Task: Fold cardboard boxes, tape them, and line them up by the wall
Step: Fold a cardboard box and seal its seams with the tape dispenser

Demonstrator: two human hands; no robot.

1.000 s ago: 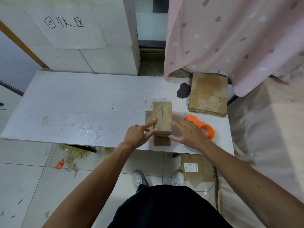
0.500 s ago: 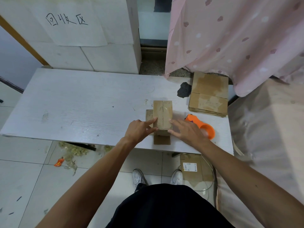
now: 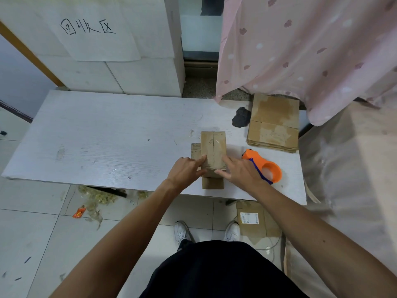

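A small brown cardboard box [image 3: 213, 147] stands on the white table [image 3: 107, 143] near its front edge, its two top flaps folded in and meeting at a centre seam. One flap sticks out flat towards me and another to the left. My left hand [image 3: 185, 172] presses on the box's near left top edge with straight fingers. My right hand [image 3: 238, 173] presses on the near right edge, fingers spread. An orange tape dispenser [image 3: 265, 166] lies just right of my right hand.
A stack of flat cardboard blanks [image 3: 274, 123] lies at the table's back right, next to a dark patch [image 3: 241, 117]. A pink curtain [image 3: 300, 50] hangs behind. White blocks with a paper sign [image 3: 96, 33] stand by the wall. Scraps and cardboard [image 3: 250, 222] lie on the floor.
Both hands have closed in from hovering beside the box to pressing on its near top edges. The box has stayed in place.
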